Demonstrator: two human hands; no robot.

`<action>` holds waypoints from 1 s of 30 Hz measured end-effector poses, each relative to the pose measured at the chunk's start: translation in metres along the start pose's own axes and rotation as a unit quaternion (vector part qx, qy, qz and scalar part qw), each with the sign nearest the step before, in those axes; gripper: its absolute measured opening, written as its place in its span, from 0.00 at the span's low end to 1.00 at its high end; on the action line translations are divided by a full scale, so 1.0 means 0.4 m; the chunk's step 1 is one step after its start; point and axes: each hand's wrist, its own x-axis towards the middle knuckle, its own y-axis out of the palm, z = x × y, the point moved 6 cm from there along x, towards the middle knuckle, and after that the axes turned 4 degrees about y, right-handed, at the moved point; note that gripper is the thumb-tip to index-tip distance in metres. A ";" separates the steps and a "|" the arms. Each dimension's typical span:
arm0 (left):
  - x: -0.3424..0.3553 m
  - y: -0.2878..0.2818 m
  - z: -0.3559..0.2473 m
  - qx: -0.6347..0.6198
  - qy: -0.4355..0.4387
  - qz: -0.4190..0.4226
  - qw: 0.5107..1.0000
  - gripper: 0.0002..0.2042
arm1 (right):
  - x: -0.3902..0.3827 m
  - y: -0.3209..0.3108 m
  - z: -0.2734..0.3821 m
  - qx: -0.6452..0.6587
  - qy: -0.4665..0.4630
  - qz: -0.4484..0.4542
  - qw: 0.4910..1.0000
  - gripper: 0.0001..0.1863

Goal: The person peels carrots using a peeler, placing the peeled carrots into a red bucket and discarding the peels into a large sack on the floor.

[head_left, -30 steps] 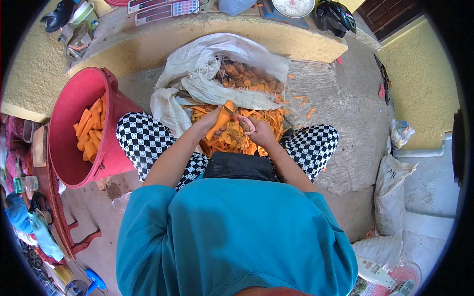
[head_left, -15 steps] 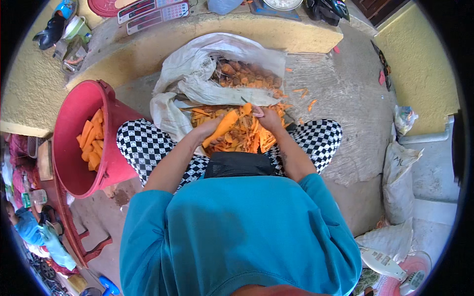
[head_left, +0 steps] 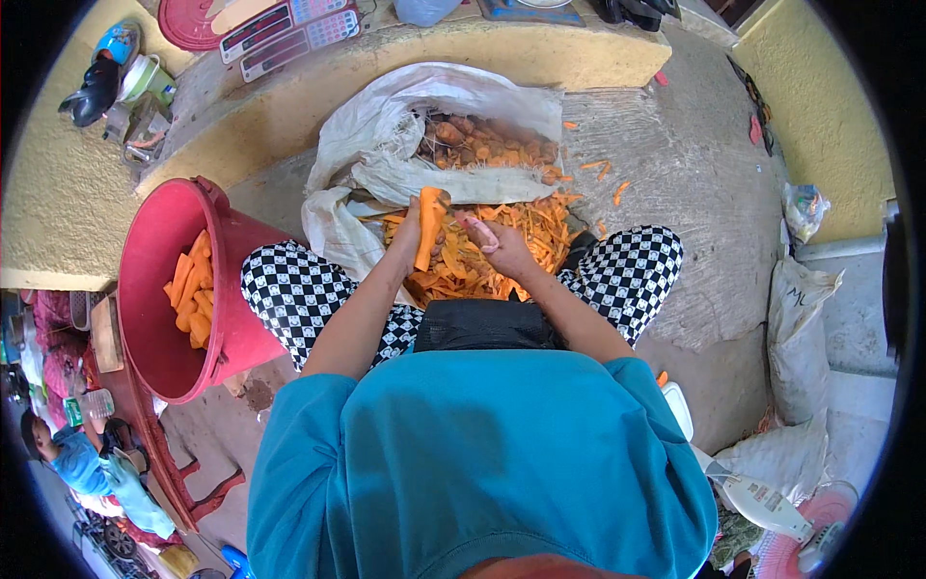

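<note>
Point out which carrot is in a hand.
The one meant is the carrot held in the left hand, over the peelings. The carrots in the red bucket and white sack have no hand on them.

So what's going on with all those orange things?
Someone's left hand is holding a carrot, mostly bright orange but dark at its top end. Their right hand holds a pink peeler just beside it, above a pile of peelings. Peeled carrots lie in the red bucket; browner ones are in the white sack.
</note>
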 end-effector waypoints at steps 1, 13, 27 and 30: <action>-0.001 0.007 0.000 0.002 -0.002 0.002 1.000 0.34 | 0.002 0.008 -0.001 -0.007 -0.001 0.014 1.000 0.19; -0.031 0.036 -0.014 0.061 -0.003 -0.007 0.998 0.33 | -0.002 0.007 0.042 -0.083 -0.019 0.034 0.996 0.20; -0.108 0.101 -0.026 0.049 -0.054 0.108 0.991 0.33 | 0.073 -0.085 -0.193 -0.051 0.125 -0.036 0.990 0.23; -0.099 0.066 -0.024 0.044 -0.044 0.133 0.989 0.36 | 0.091 -0.102 -0.228 -0.134 0.140 -0.016 0.981 0.25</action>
